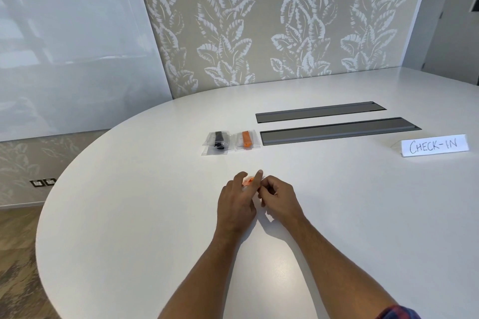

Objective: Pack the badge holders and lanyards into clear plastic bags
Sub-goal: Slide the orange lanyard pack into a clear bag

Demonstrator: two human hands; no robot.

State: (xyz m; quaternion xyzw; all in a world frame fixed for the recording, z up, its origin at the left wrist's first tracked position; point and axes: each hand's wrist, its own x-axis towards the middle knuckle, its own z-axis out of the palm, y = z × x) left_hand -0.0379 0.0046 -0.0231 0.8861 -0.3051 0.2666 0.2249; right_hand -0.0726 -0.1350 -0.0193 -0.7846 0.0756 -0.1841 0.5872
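Both hands meet at the middle of the white table [129,215] over a small clear bag with an orange lanyard [247,181] inside, mostly hidden by the fingers. My left hand [237,202] lies on it with fingers extended over the bag. My right hand [278,198] has its fingers curled and pinches the bag's right edge. Farther back lie two packed clear bags side by side: one with a black lanyard [217,143] on the left, one with an orange lanyard [247,140] on the right.
Two long grey cable-tray lids [337,131] are set into the table behind the bags. A white "CHECK-IN" sign [434,145] stands at the right. A patterned wall and a glossy white panel rise behind the table's curved far edge.
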